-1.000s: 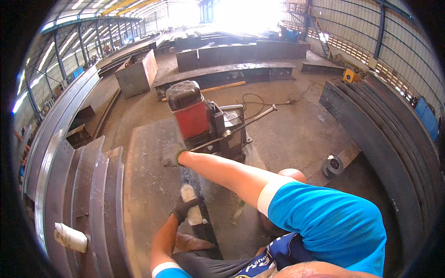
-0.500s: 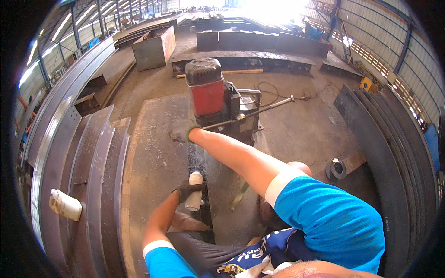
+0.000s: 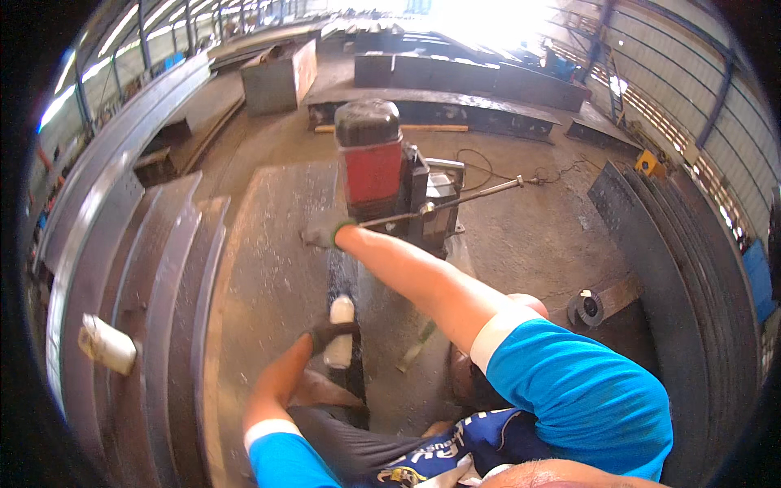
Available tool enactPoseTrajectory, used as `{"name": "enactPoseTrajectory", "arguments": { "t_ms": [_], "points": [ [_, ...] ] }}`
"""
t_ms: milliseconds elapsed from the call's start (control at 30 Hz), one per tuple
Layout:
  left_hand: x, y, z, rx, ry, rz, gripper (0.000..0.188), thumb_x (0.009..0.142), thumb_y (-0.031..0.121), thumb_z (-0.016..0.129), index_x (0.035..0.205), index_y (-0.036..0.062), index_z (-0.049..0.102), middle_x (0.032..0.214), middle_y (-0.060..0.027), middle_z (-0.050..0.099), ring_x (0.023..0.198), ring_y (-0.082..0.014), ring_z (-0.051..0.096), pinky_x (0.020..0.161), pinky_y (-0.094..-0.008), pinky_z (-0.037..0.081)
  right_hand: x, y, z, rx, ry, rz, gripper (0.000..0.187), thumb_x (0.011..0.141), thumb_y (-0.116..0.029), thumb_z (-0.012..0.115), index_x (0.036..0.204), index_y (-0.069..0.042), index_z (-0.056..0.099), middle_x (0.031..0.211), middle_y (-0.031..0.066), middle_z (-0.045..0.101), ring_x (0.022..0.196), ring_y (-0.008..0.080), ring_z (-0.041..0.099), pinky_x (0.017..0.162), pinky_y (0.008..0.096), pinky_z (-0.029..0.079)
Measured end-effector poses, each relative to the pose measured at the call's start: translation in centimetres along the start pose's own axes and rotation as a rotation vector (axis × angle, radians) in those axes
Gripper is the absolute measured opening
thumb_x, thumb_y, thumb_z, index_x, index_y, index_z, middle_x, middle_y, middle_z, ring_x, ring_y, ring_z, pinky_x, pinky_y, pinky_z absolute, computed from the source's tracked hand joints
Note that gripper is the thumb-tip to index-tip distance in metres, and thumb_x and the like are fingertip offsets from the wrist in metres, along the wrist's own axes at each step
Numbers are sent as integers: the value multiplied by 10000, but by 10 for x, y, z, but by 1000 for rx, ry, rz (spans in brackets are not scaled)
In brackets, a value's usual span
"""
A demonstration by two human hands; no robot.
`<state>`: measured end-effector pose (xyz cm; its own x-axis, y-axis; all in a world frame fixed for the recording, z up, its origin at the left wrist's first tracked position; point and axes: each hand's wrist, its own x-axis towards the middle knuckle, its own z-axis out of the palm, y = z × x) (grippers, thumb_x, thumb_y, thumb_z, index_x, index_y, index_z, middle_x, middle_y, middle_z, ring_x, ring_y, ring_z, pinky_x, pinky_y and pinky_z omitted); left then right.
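My left hand (image 3: 324, 335), in a dark glove, is closed around a white plastic bottle (image 3: 342, 311) above a dark steel strip. The bottle is tilted, its upper end toward the drilling machine. My right hand (image 3: 325, 230), in a grey glove with a green cuff, reaches across to the left side of that machine. It appears closed on the near end of a long metal bar handle (image 3: 476, 194), though the fingers are partly blurred. The drilling machine (image 3: 374, 172) has a red motor housing and a black cap, and stands just beyond both hands.
Long steel beams (image 3: 163, 276) lie at the left, with a white jug (image 3: 108, 345) on them. Stacked dark plates (image 3: 651, 244) stand at the right. A black spool (image 3: 586, 308) sits near my knee. A cable (image 3: 484, 168) curls behind the machine; a steel box (image 3: 277, 84) stands farther off.
The whole view has shifted slightly, with the machine now a little farther right in it. Both hands keep nearly the same places, the left still on the bottle.
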<state>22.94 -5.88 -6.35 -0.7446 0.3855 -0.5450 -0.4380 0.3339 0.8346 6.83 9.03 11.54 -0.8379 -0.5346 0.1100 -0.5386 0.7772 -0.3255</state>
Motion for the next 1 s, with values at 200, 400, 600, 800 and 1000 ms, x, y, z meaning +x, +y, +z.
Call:
{"name": "enactPoseTrajectory", "arguments": {
  "t_ms": [200,400,600,800,1000],
  "points": [
    [24,-14,1,70,-22,-365,499,887,442,805,1220,84,707,1104,-72,755,924,-218,713,807,-365,568,29,42,38,-116,-15,-183,388,861,-332,593,1172,-146,733,1147,161,732,1035,393,678,903,468,528],
    [28,-9,-2,122,-44,-322,519,879,467,803,1220,86,712,1111,-72,756,932,-220,712,806,-363,563,30,48,25,-167,-123,-164,409,860,-173,579,1246,-157,715,1268,155,694,1111,353,673,944,426,539],
    [23,-4,3,149,-14,-265,535,867,469,809,1225,84,709,1116,-77,754,937,-224,713,811,-366,563,19,24,0,-172,-262,-161,447,847,-140,594,1281,-151,702,1307,153,682,1209,319,648,1012,417,508],
    [22,2,2,165,13,-224,552,856,472,814,1230,81,706,1122,-82,752,943,-227,713,817,-369,563,19,29,7,45,-254,27,495,927,-395,602,1342,-139,687,1403,196,639,1318,386,580,1074,489,468],
    [21,5,3,175,31,-198,568,844,475,820,1235,79,704,1127,-87,749,949,-230,713,822,-372,563,15,23,3,-31,-222,-17,476,854,-200,604,1323,-163,680,1346,141,670,1245,340,622,1042,429,486]
  ]
}}
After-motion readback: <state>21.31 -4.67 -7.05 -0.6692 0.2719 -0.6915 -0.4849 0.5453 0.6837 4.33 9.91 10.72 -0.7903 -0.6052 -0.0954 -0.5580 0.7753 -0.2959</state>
